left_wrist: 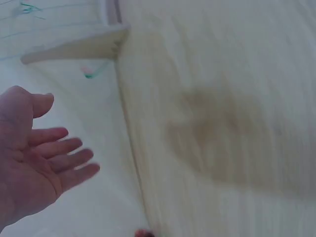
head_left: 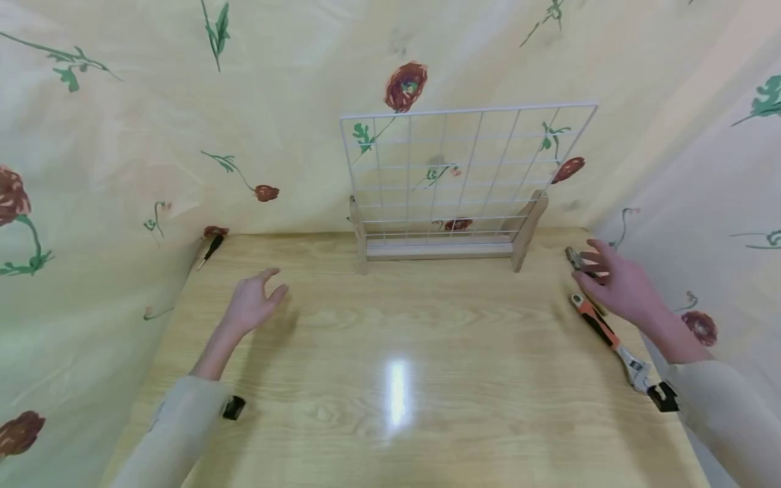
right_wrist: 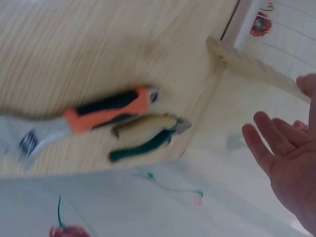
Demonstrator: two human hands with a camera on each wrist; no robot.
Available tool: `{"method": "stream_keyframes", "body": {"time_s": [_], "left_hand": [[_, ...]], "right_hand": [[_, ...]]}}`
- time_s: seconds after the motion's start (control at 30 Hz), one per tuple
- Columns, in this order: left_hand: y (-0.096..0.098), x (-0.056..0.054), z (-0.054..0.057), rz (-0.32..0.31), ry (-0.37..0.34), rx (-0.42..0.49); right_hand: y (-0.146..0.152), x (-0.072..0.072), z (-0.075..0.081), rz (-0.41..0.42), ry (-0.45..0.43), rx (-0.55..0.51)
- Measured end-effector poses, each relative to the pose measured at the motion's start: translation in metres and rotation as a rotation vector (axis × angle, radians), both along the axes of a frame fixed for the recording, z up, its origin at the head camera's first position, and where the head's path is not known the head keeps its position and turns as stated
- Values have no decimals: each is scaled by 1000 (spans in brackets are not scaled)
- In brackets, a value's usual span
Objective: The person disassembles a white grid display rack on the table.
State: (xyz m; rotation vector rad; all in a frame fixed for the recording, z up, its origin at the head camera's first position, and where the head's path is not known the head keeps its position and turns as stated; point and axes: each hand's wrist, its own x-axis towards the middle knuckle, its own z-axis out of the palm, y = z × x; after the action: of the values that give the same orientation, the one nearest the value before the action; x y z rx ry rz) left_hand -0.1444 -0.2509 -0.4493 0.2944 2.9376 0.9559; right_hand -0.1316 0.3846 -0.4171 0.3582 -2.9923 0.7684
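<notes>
Lying untouched near the right fingers [right_wrist: 259, 149] are pliers [right_wrist: 154, 125].

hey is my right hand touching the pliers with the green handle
Apart. The right wrist view shows the pliers whole on the tabletop, with a visible gap between them and your right hand.

Head view bright, fairly crisp; white glare streak [head_left: 398, 393] on glossy tabletop [head_left: 329, 366]; soft shadow beside left forearm [head_left: 211, 354]. Pale wire grid [head_left: 470, 158] nearly washed out against wall [head_left: 293, 88]. Wrist views dimmer, hazier: left, broad fuzzy brown shadow; right, adjustable wrench [right_wrist: 81, 120] blurred toward frame edge.
</notes>
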Motion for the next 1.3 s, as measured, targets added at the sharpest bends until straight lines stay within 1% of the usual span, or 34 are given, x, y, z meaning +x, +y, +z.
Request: {"method": "stream_keyframes", "body": {"time_s": [0.07, 0.13, 0.23, 0.3, 0.4, 0.43, 0.5, 0.63, 0.77, 0.9, 1.1, 1.3], "left_hand": [[20, -15, 4, 8, 24, 127], [42, -32, 10, 16, 41, 242], [71, -59, 20, 26, 41, 390], [86, -75, 25, 21, 31, 478], [101, -92, 31, 12, -25, 599], [104, -97, 32, 9, -44, 627], [109, -104, 33, 8, -71, 651], [116, -112, 35, 3, -99, 668], [121, -115, 35, 1, -117, 675], [123, -117, 33, -5, -130, 646], [127, -118, 30, -4, -152, 656], [129, -122, 31, 21, -131, 661]], "right_hand": [[-7, -9, 0, -14, 2, -106], [-14, -20, 2, -44, -20, -191], [-28, -41, 6, -76, -31, -320], [-36, -57, 7, -94, -26, -415], [-45, -76, 8, -112, -15, -511], [-46, -81, 8, -117, -16, -533], [-48, -89, 9, -128, -31, -562], [-46, -98, 12, -136, -71, -569], [-45, -103, 14, -120, -126, -584], [-45, -105, 15, -119, -158, -599], [-44, -107, 14, -109, -175, -614], [-45, -111, 16, -93, -168, -615]]}}
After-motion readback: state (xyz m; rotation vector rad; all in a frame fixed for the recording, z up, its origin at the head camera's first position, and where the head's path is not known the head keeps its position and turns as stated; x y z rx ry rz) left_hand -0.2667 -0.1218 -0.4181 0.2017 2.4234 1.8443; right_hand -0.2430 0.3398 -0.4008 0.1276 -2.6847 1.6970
